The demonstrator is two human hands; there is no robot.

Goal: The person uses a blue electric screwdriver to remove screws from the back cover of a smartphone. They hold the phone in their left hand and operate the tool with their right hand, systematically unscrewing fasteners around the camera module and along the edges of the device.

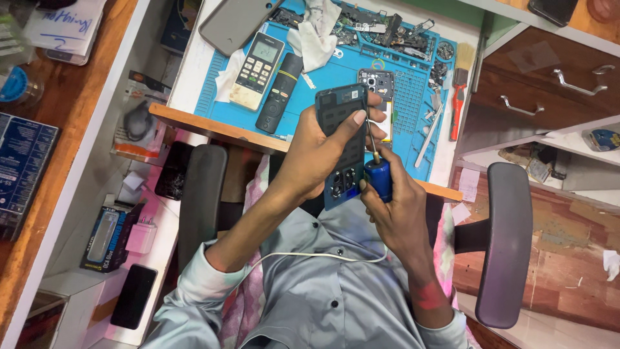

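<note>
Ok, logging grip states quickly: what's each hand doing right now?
Left hand: closed around the opened phone.
Right hand: closed on the blue-handled screwdriver.

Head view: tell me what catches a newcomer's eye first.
At centre, the left hand holds an opened phone upright while the right hand sets a blue-handled screwdriver against it. Behind them a bright blue work mat carries two remote controls and scattered phone parts.
</note>
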